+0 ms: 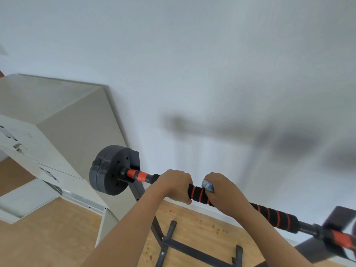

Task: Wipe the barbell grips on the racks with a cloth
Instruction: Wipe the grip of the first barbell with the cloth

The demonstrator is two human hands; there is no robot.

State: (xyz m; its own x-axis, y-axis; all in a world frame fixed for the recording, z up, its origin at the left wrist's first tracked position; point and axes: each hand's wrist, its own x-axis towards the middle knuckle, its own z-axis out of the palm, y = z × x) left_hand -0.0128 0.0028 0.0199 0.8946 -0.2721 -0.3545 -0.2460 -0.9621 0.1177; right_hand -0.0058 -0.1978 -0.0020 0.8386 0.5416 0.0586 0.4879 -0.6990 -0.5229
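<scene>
A barbell lies across a dark metal rack (140, 191), running from lower right to a grey weight plate (109, 170) at the left. Its grip (273, 214) is black foam with red rings. My left hand (174, 186) is wrapped around the bar just left of the grip's near end. Right beside it, my right hand (224, 191) presses a small blue-and-white cloth (208, 185) onto the grip. The cloth is mostly hidden under the fingers. An orange sleeve (136, 175) shows between plate and left hand.
A beige metal cabinet (63, 120) stands at the left against the white wall. The rack's black base bars (192, 247) cross the wooden floor below my arms. Another dark plate (342, 216), blurred, sits at the bar's right end.
</scene>
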